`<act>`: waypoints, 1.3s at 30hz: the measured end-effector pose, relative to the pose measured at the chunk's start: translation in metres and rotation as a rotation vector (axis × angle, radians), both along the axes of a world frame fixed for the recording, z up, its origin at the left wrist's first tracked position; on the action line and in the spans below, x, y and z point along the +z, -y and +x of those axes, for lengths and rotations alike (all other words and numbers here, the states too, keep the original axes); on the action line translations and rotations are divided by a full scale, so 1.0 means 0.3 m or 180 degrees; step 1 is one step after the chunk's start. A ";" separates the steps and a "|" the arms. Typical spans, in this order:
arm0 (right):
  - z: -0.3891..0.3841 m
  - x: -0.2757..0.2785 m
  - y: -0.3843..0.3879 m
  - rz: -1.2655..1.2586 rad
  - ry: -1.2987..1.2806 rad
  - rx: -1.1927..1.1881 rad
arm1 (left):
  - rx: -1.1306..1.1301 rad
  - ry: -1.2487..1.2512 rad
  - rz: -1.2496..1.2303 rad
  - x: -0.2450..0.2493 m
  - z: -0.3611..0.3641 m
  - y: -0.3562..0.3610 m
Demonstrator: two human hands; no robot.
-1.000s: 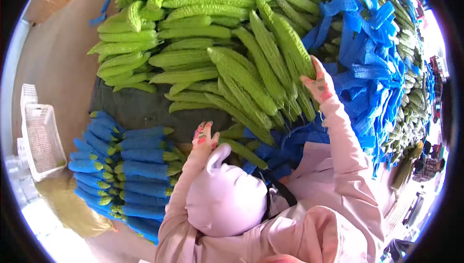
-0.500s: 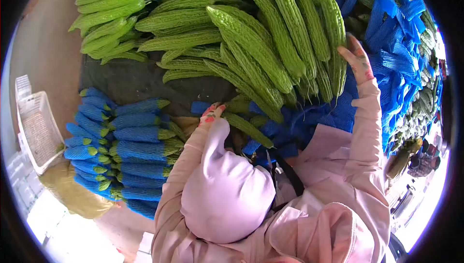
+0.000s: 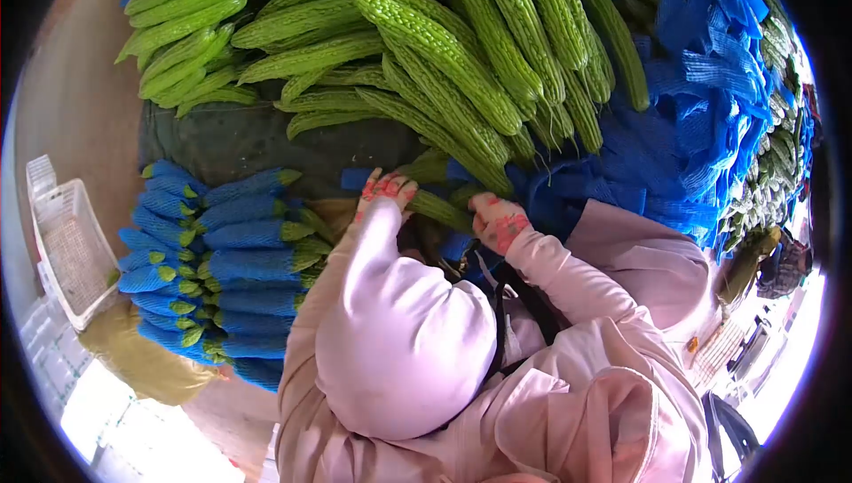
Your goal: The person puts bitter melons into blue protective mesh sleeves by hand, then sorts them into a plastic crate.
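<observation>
- I see the left hand (image 3: 383, 190), in a red-patterned glove, with its fingers curled down over the upper-left end of one bitter gourd (image 3: 439, 209).
- The gourd lies at the near foot of the loose gourd pile (image 3: 426, 39), just in front of the person's chest, between the two hands.
- Its long axis runs slantwise, from upper left by the left hand down to lower right by the right hand (image 3: 499, 221). I cannot tell which end is the stem.
- The right hand meets the lower-right end with its fingers bent. I cannot tell from here whether they close around it.
- Blue net sleeves (image 3: 701, 83) are heaped to the right.
- Sleeved gourds (image 3: 231, 252) are stacked in rows to the left, their green tips pointing right.
- A white basket (image 3: 67, 243) stands further left, on the floor.
</observation>
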State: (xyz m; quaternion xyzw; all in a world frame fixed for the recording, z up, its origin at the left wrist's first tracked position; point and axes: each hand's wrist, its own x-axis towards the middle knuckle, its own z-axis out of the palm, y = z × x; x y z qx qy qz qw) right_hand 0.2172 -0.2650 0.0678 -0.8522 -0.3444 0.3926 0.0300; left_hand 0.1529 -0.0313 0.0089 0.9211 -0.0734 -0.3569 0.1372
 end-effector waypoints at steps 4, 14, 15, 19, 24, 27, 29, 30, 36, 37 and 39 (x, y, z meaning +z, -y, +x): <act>0.007 -0.127 0.086 0.1397 0.0562 -0.1450 | 0.3071 -0.0622 -0.1709 0.106 -0.074 -0.161; -0.035 -0.197 0.017 -0.0296 0.1171 0.0791 | 0.1426 0.2043 -0.0220 0.519 -0.139 -0.407; -0.041 -0.185 0.015 -0.0232 0.1287 0.0807 | 0.1372 0.2265 -0.0203 0.570 -0.098 -0.421; -0.025 -0.230 0.003 -0.0257 0.0842 0.0596 | 0.1064 0.2592 -0.0367 0.753 0.135 -0.371; 0.025 0.016 0.018 0.0751 0.0761 0.1126 | 0.1177 0.2255 -0.0994 0.693 0.500 -0.182; 0.075 0.297 0.013 0.1567 -0.0143 0.0458 | 0.1095 0.1557 -0.1058 0.696 0.701 -0.067; 0.136 0.463 0.044 0.2412 0.0271 -0.0300 | 0.0737 0.2409 -0.0391 0.676 0.739 -0.002; 0.180 0.548 0.074 0.2403 0.0640 -0.0512 | 0.0543 0.2900 -0.0371 0.663 0.751 0.007; 0.325 0.597 0.209 0.2851 0.1418 -0.1348 | 0.1571 -0.0680 -0.4170 0.851 0.582 0.116; 0.331 0.603 0.203 0.2962 0.1452 -0.1274 | 0.1955 -0.0776 -0.3796 0.864 0.533 0.140; 0.322 0.605 0.191 0.2896 0.1505 -0.1136 | 0.2102 -0.0651 -0.3888 0.880 0.452 0.189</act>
